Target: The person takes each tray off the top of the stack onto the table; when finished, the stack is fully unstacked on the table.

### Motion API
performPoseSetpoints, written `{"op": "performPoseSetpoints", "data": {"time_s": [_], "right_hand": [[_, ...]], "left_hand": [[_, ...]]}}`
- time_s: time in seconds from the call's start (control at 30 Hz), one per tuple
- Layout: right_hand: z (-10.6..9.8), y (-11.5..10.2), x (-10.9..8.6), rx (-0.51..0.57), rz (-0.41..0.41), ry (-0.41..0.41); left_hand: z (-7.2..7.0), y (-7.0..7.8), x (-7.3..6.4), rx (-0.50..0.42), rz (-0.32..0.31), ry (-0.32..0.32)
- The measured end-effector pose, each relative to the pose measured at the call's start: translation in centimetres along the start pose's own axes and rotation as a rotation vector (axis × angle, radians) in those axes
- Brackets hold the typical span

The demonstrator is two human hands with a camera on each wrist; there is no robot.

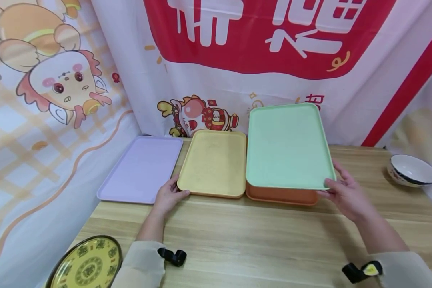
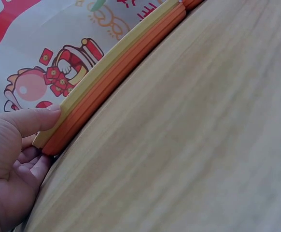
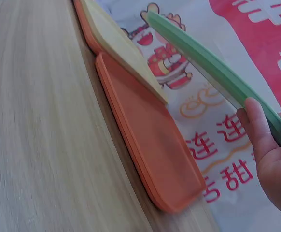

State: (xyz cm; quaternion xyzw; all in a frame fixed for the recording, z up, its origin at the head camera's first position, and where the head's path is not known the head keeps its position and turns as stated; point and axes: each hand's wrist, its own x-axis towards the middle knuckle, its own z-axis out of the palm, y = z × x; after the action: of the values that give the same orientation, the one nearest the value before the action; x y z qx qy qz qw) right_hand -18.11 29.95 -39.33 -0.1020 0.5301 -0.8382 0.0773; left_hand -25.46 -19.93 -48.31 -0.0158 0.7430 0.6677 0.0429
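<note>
My right hand [image 1: 351, 196] grips a light green tray [image 1: 288, 148] by its near right corner, thumb on the rim. In the right wrist view the green tray [image 3: 217, 72] is lifted and tilted above an orange tray [image 3: 150, 135]; from the head view it hides most of that orange tray. My left hand [image 1: 168, 196] holds the near left corner of a yellow tray [image 1: 214, 164]. This yellow tray lies on another orange tray [image 2: 106, 87], as the left wrist view shows, with the thumb against the yellow edge and the other fingers lower at the corner.
A lilac tray [image 1: 140, 170] lies left of the yellow one. At the far right stands a white patterned bowl [image 1: 413, 170]. A round yellow plate [image 1: 90, 268] with a dark rim is at the near left. Printed cloth [image 1: 126, 72] hangs behind and beside the wooden table [image 1: 237, 240].
</note>
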Motion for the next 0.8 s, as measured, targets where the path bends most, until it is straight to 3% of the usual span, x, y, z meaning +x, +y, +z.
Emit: {"op": "performPoseSetpoints", "data": {"time_s": [0.1,0.3,0.5,0.8], "right_hand": [[-1.6,-0.7,-1.1,-0.017,-0.003,0.027],[-4.5,-1.4,-3.1,0.005,-0.049,0.17],[-7.3,-2.0,-5.0,0.076,-0.161,0.277],[-11.7,-3.8,-7.1,-0.027,-0.286,0.488]], "left_hand": [[0.0,0.0,0.0,0.003,-0.001,0.006],[0.1,0.0,0.0,-0.005,0.005,0.007],[0.2,-0.1,0.0,-0.006,0.013,0.003],[0.1,0.0,-0.1,0.003,0.013,0.0]]}}
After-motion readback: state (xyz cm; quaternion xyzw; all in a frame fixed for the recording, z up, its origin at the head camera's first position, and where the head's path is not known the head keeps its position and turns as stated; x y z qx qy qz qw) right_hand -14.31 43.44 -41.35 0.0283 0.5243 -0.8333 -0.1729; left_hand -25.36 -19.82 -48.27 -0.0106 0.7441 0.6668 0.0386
